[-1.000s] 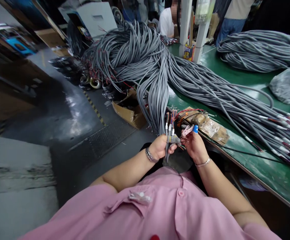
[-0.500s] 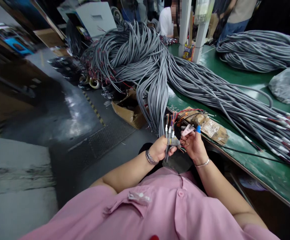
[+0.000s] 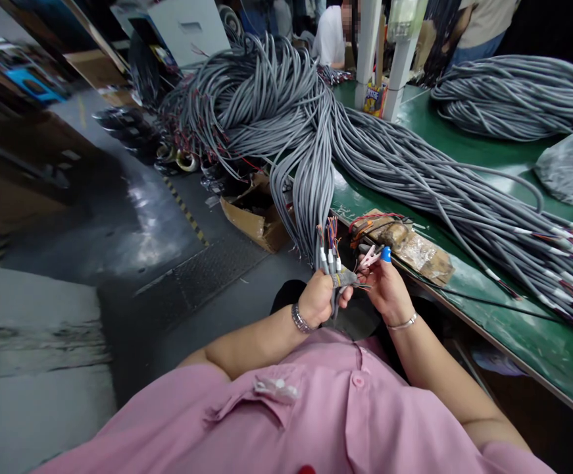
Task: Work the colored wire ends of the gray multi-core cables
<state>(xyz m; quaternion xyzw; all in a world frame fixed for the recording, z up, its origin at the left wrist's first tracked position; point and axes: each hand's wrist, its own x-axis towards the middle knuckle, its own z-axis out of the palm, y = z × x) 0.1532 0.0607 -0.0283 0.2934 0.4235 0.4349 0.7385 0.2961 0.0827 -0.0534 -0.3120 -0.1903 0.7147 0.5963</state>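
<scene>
My left hand [image 3: 318, 297] is closed round several grey cables [image 3: 334, 304]. Their white-banded ends [image 3: 330, 255] point up, with thin coloured wires [image 3: 332, 230] fanning out above. A grey wrap with a yellow line [image 3: 344, 278] covers its thumb. Close to its right, my right hand [image 3: 385, 288] has curled fingers and a blue cover [image 3: 385, 254] on one fingertip. It holds a pale pink clip-like tool [image 3: 368, 258], whose exact kind I cannot make out. Thin loose wires [image 3: 362, 286] show between the two hands; whether the right fingers pinch them is unclear.
A large heap of grey cables [image 3: 261, 99] spreads along the green table [image 3: 503, 299]. Beside my right hand lies a taped cardboard piece [image 3: 427, 258]. An open carton [image 3: 251, 224] stands on the floor. A cable coil [image 3: 513, 99] and plastic bag [image 3: 570, 164] lie farther right.
The cable ends in my left hand have shifted slightly left and down. My right thumb area, with the blue cover, has moved a little left, closer to the pink tool.
</scene>
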